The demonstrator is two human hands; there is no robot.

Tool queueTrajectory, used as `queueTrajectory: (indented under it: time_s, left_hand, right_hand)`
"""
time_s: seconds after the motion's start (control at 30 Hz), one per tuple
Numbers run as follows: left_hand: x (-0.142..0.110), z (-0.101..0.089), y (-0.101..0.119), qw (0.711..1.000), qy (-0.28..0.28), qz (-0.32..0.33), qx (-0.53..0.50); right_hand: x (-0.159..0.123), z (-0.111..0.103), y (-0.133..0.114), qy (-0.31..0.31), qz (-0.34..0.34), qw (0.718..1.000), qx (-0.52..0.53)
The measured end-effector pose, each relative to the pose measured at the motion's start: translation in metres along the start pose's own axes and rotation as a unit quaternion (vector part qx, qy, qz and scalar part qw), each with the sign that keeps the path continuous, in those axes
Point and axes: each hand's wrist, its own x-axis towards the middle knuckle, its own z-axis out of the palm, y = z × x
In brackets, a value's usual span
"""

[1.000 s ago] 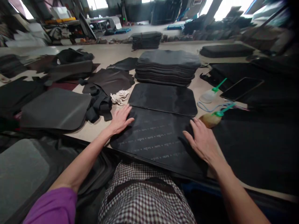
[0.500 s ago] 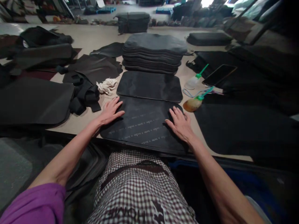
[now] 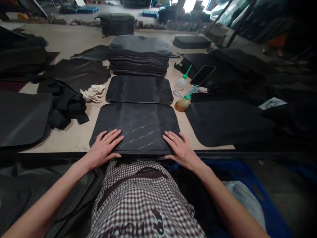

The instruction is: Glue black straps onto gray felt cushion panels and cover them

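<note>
A black rounded panel (image 3: pixel 138 124) with faint rows of printed lettering lies flat at the table's near edge, straight in front of me. My left hand (image 3: pixel 104 148) rests flat on its near left corner, fingers spread and empty. On the near right corner my right hand (image 3: pixel 179 148) lies the same way, fingers apart. Just beyond it lies a second black panel (image 3: pixel 140 89), and behind that a tall stack of like panels (image 3: pixel 140 54).
Two squeeze bottles with green nozzles, one amber (image 3: pixel 183 103) and one clear (image 3: pixel 180 82), stand right of the panels by a dark phone (image 3: pixel 202 75). A white rag (image 3: pixel 93 92) and black fabric scraps (image 3: pixel 64 104) lie left. More black sheets (image 3: pixel 223 122) cover the right side.
Both hands have slid back along the lettered panel from its far corners to its near edge. The view has tilted down and shifted right.
</note>
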Motion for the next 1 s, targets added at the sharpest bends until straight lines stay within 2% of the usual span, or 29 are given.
queueTrajectory:
  time_s: [0.17,0.4,0.8,1.0]
  left_hand:
    - [0.001,-0.002,-0.002,1.000,0.004,-0.008,-0.026]
    - [0.000,0.001,0.006,0.999,0.015,-0.036,-0.036]
    - [-0.003,-0.001,-0.003,0.999,0.029,0.017,0.005]
    - [-0.001,0.001,-0.008,0.999,0.038,0.014,0.014]
  right_hand:
    - [0.004,-0.009,0.005,0.000,-0.002,1.000,0.027]
    - [0.007,-0.020,0.013,0.004,-0.006,0.999,0.049]
    - [-0.011,-0.002,-0.001,0.051,-0.006,0.998,0.039]
    - [-0.011,0.000,0.000,0.053,-0.006,0.998,0.017]
